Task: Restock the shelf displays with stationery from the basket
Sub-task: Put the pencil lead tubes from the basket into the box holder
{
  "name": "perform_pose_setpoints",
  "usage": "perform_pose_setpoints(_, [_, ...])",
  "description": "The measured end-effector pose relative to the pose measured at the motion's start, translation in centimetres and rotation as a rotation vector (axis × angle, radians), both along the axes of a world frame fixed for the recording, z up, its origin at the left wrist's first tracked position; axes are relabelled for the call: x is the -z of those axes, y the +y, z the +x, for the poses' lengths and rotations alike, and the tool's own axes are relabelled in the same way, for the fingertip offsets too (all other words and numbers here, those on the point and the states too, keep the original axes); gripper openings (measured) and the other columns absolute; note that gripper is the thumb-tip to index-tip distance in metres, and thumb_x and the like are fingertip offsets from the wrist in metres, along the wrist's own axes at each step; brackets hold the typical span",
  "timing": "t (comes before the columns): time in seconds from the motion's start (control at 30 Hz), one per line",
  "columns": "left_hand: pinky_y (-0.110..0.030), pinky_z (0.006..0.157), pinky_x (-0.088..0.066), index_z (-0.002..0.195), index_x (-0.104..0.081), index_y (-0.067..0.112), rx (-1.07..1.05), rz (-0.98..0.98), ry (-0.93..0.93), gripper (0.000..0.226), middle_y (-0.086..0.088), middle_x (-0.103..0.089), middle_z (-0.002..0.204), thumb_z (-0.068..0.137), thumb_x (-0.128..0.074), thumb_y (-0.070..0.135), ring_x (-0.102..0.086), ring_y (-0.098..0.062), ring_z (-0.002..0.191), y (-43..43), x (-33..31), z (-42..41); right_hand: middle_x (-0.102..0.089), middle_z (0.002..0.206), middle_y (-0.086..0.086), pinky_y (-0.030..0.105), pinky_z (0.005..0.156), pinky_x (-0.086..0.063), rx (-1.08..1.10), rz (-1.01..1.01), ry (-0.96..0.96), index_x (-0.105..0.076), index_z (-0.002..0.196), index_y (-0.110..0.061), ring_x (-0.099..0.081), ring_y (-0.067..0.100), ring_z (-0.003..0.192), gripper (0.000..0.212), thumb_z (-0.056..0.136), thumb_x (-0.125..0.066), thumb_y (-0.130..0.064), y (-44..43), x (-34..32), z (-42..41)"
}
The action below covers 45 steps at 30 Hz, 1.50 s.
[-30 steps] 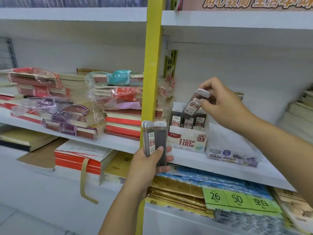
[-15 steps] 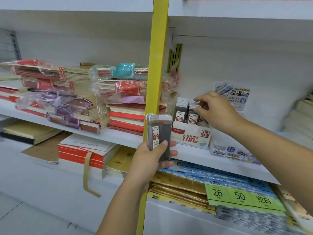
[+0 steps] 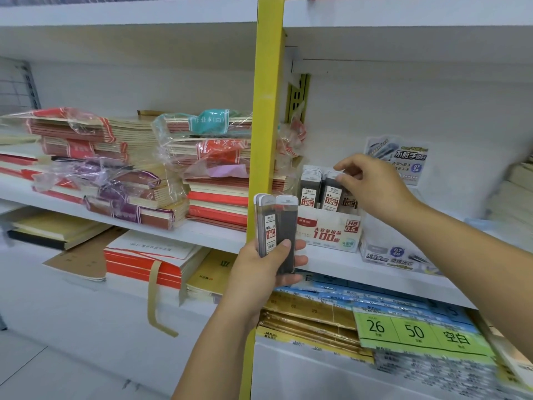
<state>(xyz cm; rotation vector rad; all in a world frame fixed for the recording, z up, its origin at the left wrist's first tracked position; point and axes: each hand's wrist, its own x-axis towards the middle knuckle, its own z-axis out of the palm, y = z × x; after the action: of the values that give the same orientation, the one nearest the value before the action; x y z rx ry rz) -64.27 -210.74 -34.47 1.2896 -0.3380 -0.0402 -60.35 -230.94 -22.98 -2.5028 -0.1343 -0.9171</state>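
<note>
White shelf [image 3: 202, 235] carries a display box [image 3: 328, 233] just right of a yellow post [image 3: 265, 111]. Left hand [image 3: 259, 272] grips upright lead cases [image 3: 277, 226] at the shelf edge. Right hand [image 3: 375, 189] pinches the top of a case [image 3: 331, 194] standing in the box, with free room above.

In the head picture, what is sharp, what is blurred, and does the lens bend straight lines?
Head view: soft, even light; print reads sharp on the lead cases the left hand grips and on the display box, where the right hand pinches one boxed case; the corner below the green price labels smears; the yellow post leans, likely wide-angle distortion.
</note>
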Motion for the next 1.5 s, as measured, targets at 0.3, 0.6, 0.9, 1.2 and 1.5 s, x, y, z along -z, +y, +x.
perform_pose_setpoints(0.3, [-0.028,0.070,-0.061,0.119,-0.055,0.033,0.049,0.008,0.002,0.022,0.004,-0.078,0.102,0.099,-0.057,0.023,-0.075,-0.016,0.094,0.1,0.0,0.0,-0.047,0.106,0.005,0.036,0.082,-0.042,0.171,-0.397,-0.064,-0.053,0.137,-0.022,-0.043,0.022,0.106,0.040,0.098,-0.052,-0.028,-0.1,0.8,-0.5])
perform_pose_setpoints(0.6, [-0.026,0.070,-0.060,0.125,-0.056,0.025,0.223,0.044,0.008,0.026,-0.003,-0.077,0.105,0.099,-0.057,0.022,-0.074,-0.020,0.099,-1.0,-0.5,-1.0,-0.071,0.088,-0.015,0.004,0.062,-0.044,-0.434,0.339,0.214,-0.067,0.106,-0.035,-0.060,-0.010,0.077,0.021,0.087,-0.068,-0.027,2.8,3.1,-6.3])
perform_pose_setpoints(0.9, [-0.034,0.076,-0.061,0.120,-0.067,0.021,0.199,-0.053,0.090,0.024,-0.002,-0.075,0.112,0.098,-0.059,0.018,-0.072,-0.022,0.105,-0.7,-0.3,-0.8,-0.069,0.084,0.004,0.034,0.060,-0.052,-0.480,0.451,0.261,-0.055,0.100,-0.021,-0.066,0.021,0.067,0.008,0.094,-0.059,-0.020,2.1,2.2,-7.0])
perform_pose_setpoints(1.2, [-0.019,0.052,-0.051,0.104,-0.069,0.028,-0.051,0.107,0.030,0.012,0.001,-0.074,0.088,0.097,-0.062,0.022,-0.065,-0.004,0.059,-0.5,0.2,-0.5,-0.073,0.099,-0.009,0.032,0.076,-0.057,-0.272,0.338,0.134,-0.048,0.105,-0.033,-0.070,0.003,0.084,0.028,0.089,-0.067,-0.020,-0.3,0.0,-6.0])
perform_pose_setpoints(1.5, [-0.017,0.046,-0.037,0.100,-0.063,0.028,-0.052,0.098,0.062,0.024,0.013,-0.053,0.066,0.092,-0.061,0.051,-0.044,-0.002,0.053,-0.3,0.3,0.1,-0.068,0.092,-0.013,0.042,0.080,-0.057,-0.223,0.082,-0.068,-0.048,0.093,-0.037,-0.066,0.007,0.087,0.030,0.086,-0.069,-0.018,-0.5,-2.3,-2.7])
